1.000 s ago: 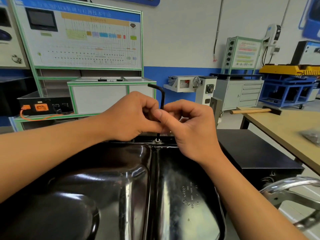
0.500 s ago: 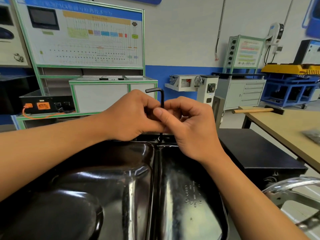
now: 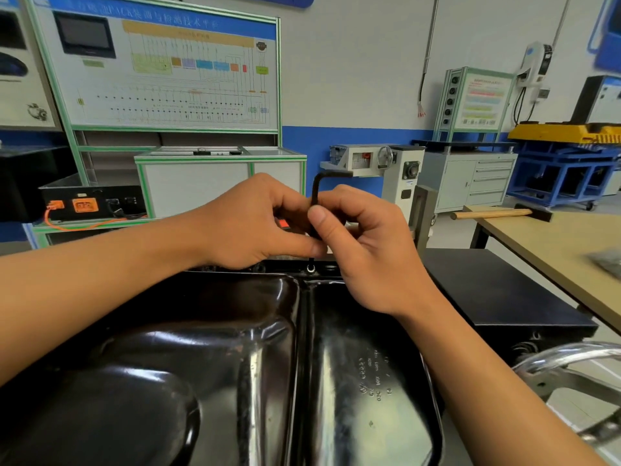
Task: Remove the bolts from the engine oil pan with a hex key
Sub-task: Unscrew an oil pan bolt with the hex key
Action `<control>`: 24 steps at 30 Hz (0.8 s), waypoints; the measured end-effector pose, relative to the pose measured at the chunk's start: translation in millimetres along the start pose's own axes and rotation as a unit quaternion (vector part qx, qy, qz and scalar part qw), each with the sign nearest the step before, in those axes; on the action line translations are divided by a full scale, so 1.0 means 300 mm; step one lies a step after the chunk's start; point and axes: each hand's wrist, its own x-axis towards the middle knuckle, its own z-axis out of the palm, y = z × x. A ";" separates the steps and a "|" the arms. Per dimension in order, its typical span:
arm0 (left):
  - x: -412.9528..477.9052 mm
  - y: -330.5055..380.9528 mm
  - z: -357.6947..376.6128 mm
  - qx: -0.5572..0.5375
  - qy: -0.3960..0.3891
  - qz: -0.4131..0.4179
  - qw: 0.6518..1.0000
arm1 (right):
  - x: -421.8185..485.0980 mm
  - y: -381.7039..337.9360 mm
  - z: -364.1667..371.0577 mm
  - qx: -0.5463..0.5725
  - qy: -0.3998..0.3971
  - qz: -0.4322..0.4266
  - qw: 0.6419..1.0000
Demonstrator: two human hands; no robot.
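Observation:
A glossy black engine oil pan (image 3: 255,364) fills the lower half of the head view. On its far flange sits a bolt (image 3: 311,269) with a bright washer. A black L-shaped hex key (image 3: 316,193) stands upright in that bolt, its short arm at the top pointing right. My left hand (image 3: 248,223) pinches the lower shaft from the left. My right hand (image 3: 366,243) holds the shaft from the right, thumb pressed against it. Most of the shaft is hidden by my fingers.
A wooden table (image 3: 564,250) with a hammer (image 3: 497,214) stands to the right. A black box (image 3: 497,297) sits beside the pan. Green-framed training benches (image 3: 215,176) and a grey cabinet (image 3: 470,179) stand behind. A chrome curved bar (image 3: 568,358) is at lower right.
The hex key's short top arm has swung from pointing left to pointing right. My fingers have shifted on the shaft; both hands stay over the same bolt.

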 end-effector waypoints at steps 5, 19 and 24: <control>-0.010 0.003 -0.017 0.010 -0.017 -0.004 1.000 | -0.006 0.005 -0.016 0.020 -0.015 0.007 1.000; -0.011 0.012 -0.005 -0.055 -0.004 -0.001 0.998 | -0.002 -0.003 -0.038 0.033 -0.024 0.002 0.999; -0.012 0.019 -0.004 -0.029 -0.025 0.002 0.999 | -0.003 0.005 -0.043 0.018 -0.045 0.015 0.999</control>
